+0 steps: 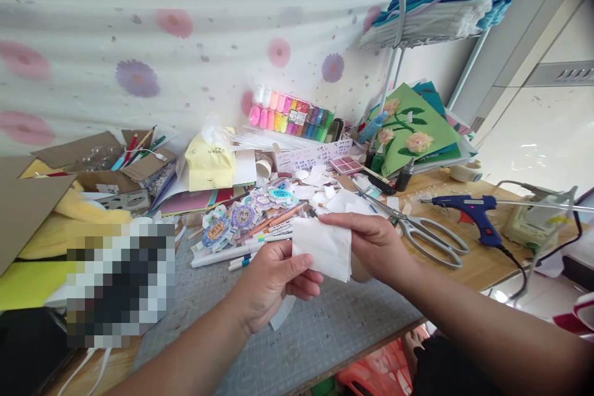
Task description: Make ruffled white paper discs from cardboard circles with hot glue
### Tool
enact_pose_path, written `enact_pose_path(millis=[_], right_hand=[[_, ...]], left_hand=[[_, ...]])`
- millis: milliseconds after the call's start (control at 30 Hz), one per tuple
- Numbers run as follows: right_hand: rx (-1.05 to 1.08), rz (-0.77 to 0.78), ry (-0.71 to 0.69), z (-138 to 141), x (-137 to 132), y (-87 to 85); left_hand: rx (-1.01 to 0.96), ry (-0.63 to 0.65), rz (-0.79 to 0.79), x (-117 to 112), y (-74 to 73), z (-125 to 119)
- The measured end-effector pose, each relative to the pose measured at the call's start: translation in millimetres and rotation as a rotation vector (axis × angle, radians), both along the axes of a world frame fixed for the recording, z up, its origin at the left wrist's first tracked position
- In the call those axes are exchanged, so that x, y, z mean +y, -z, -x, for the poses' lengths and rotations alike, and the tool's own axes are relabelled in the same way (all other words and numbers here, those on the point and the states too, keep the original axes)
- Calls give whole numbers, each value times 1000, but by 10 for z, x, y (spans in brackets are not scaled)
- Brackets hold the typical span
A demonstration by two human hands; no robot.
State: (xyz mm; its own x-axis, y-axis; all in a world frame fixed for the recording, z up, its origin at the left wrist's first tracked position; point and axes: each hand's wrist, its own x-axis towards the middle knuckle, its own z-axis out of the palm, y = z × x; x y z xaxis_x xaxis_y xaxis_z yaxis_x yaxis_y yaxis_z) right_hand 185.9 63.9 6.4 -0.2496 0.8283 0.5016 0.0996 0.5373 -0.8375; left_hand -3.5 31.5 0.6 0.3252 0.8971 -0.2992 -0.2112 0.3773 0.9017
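A: Where is the white paper (322,247) hanging?
B: Over the near edge of the surface (325,328); left hand (273,281) and right hand (371,244) are each pinching an end, grip clamped. It's looking folded but uncut; the scissors (417,229) are lying untouched.

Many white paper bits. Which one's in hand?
The folded sheet, pinched between left hand and right hand above the mat; the other scraps lie loose on the table behind.

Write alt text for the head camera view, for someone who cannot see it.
Left hand and right hand hold a white paper sheet over a grey cutting mat; scissors and a blue glue gun lie nearby.
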Motion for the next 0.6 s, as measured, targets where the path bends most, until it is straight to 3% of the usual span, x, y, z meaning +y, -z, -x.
enact_pose_path(millis=[267, 367, 533, 600], right_hand=[[110, 74, 36, 78, 4, 40], [130, 175, 54, 80, 5, 18], [394, 527, -228, -45, 47, -80], [417, 591, -325, -92, 57, -111]], left_hand=[[-27, -34, 27, -19, 24, -34], [7, -40, -9, -12, 20, -29], [195, -92, -173, 6, -41, -13], [320, -96, -255, 8, -74, -4]])
